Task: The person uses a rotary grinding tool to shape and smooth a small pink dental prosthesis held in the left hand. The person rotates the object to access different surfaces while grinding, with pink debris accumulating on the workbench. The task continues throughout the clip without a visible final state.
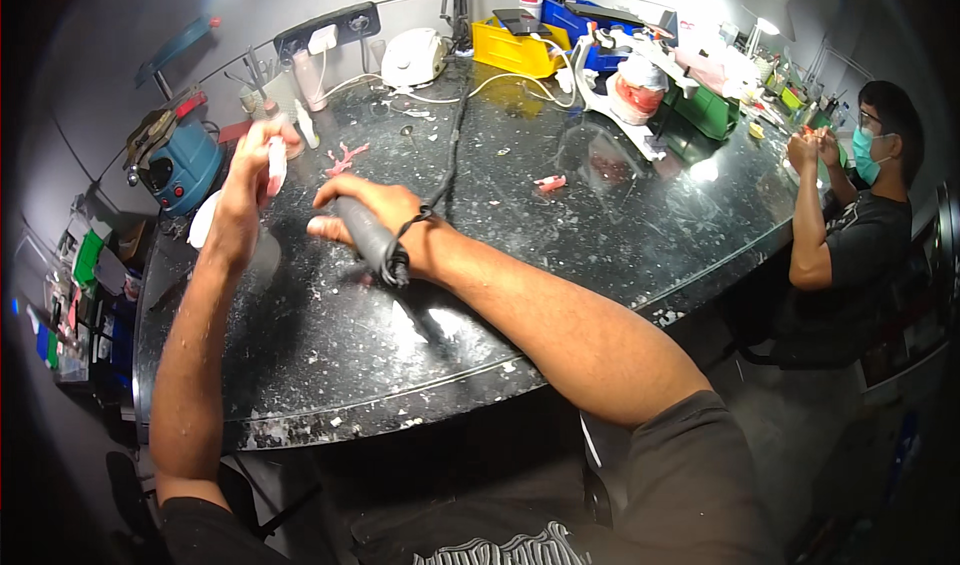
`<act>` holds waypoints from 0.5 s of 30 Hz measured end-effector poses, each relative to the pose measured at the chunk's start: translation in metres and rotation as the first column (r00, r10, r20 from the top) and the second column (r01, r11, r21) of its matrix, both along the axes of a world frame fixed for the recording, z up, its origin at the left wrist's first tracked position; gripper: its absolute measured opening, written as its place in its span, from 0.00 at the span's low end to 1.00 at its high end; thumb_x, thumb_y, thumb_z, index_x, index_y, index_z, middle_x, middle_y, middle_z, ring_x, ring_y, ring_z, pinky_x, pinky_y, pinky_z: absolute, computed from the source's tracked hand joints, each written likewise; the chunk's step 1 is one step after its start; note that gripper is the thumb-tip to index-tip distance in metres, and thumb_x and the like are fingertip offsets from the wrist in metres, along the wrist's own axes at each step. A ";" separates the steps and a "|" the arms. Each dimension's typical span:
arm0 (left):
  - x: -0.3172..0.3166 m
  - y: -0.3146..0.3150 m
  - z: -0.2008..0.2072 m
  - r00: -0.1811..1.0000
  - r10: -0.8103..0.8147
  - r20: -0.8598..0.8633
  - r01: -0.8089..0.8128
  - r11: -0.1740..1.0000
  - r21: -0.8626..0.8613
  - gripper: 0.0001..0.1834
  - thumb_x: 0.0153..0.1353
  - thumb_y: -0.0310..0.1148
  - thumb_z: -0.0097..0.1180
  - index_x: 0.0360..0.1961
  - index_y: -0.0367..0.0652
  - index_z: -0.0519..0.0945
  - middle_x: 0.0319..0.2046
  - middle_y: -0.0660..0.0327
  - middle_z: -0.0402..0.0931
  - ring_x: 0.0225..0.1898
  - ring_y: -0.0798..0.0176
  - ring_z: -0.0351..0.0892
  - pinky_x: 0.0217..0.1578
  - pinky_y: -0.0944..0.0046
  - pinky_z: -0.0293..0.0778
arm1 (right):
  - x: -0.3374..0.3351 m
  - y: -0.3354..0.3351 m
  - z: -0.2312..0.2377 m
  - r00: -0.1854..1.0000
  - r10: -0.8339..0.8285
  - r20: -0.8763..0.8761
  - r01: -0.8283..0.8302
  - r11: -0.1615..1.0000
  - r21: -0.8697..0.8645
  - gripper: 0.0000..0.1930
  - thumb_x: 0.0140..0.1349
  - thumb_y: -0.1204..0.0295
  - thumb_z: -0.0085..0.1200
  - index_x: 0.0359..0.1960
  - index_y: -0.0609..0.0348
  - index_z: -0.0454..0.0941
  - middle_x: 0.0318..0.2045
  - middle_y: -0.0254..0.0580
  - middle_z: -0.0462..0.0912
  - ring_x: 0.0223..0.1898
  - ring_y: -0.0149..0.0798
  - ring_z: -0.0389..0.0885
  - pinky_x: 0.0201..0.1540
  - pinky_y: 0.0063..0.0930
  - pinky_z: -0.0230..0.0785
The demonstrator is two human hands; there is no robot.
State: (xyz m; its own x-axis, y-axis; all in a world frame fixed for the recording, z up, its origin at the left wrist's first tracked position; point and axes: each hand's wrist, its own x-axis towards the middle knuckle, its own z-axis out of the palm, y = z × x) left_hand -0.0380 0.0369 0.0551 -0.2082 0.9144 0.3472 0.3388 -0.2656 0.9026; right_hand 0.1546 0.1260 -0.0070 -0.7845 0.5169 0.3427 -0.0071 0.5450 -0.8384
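Observation:
My left hand point(245, 180) is raised over the left part of the dark speckled bench point(560, 255). Its fingers are closed round a small pink-and-white piece point(275, 170) that resembles part of a denture; the fingers cover some of it. Just to the right, my right hand point(390, 205) grips a thick dark grey handpiece point(362, 230), with a black cord point(455, 145) running beside the wrist. The handpiece's far end is hidden. Beyond the right hand lies a branching pink scrap point(345, 159). A smaller pink piece point(549, 182) rests farther right.
A blue machine point(180, 165) stands at the left edge. Toward the back are a white device point(413, 58), a yellow bin point(515, 50) and a white articulator point(600, 90) with a pink-and-white model point(640, 90). At the right, a masked person point(865, 195) works with raised hands.

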 end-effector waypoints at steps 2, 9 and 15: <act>-0.018 -0.017 -0.023 0.997 -0.018 0.068 0.020 1.000 -0.023 0.10 0.68 0.34 0.48 0.46 0.43 0.76 0.30 0.69 0.71 0.31 0.74 0.68 0.36 0.71 0.65 | -0.010 -0.002 -0.004 0.984 -0.088 -0.157 0.086 0.996 -0.019 0.17 0.63 0.58 0.66 0.47 0.50 0.78 0.34 0.42 0.84 0.37 0.32 0.83 0.43 0.28 0.75; 0.007 -0.029 -0.065 0.965 0.154 0.212 -0.164 0.986 0.031 0.13 0.69 0.28 0.56 0.52 0.34 0.80 0.44 0.61 0.81 0.40 0.71 0.78 0.42 0.70 0.74 | -0.009 -0.005 0.000 0.962 -0.116 -0.245 0.130 0.991 0.041 0.20 0.57 0.71 0.70 0.50 0.53 0.77 0.37 0.36 0.83 0.39 0.26 0.83 0.43 0.22 0.76; 0.016 -0.037 -0.054 0.971 0.058 0.232 -0.070 0.997 0.043 0.13 0.66 0.27 0.60 0.50 0.33 0.83 0.44 0.57 0.83 0.41 0.67 0.82 0.47 0.66 0.78 | -0.004 -0.006 0.003 0.917 -0.159 -0.365 0.180 0.983 0.024 0.18 0.58 0.75 0.67 0.50 0.50 0.78 0.35 0.34 0.85 0.35 0.26 0.84 0.39 0.23 0.76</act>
